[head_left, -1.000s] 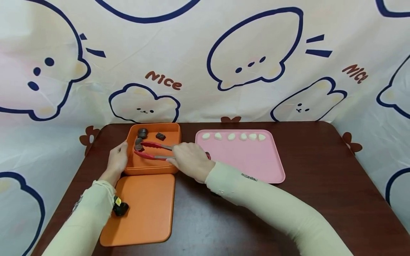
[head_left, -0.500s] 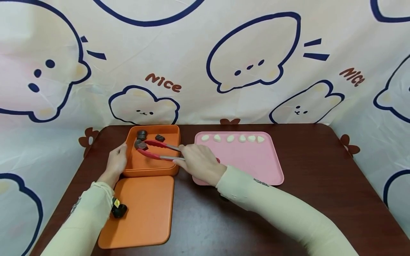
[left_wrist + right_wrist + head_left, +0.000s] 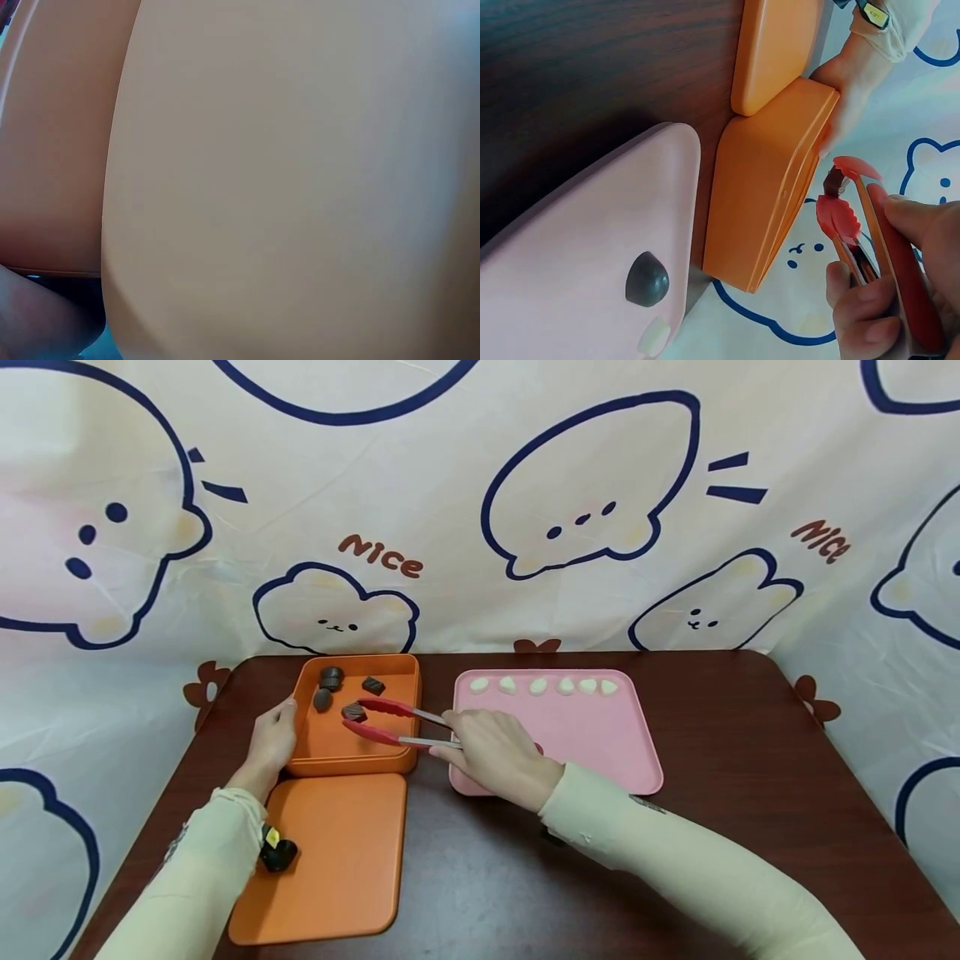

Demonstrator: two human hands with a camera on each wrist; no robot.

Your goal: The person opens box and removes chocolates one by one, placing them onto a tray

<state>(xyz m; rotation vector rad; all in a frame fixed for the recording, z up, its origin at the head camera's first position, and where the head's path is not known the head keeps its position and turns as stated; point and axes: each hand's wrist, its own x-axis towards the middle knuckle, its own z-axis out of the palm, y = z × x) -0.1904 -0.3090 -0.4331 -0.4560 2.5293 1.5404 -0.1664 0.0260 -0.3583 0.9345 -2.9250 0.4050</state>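
While the flat orange lid (image 3: 322, 860) lies nearest on the dark worktop (image 3: 487, 877), the orange plastic box (image 3: 358, 758) is steadied by the left hand (image 3: 272, 743), seemingly with straight fingers. A dark chocolate piece (image 3: 353, 712) is pinched in red-tipped tongs (image 3: 390, 722) squeezed by the right hand (image 3: 498, 756); three chocolates (image 3: 330, 681) remain boxed. Six white pieces (image 3: 543, 686) are lined up on the pink tray (image 3: 600, 752), and a dark one is seen there by the right wrist camera.

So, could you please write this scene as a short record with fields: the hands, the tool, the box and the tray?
right hand: grips red tongs
tongs: pinch one dark chocolate above the orange box
left hand: rests on the box's left wall
box: three more dark pieces at its far end
lid: flat on the table, in front of the box
pink tray: six white pieces in a row along the far edge
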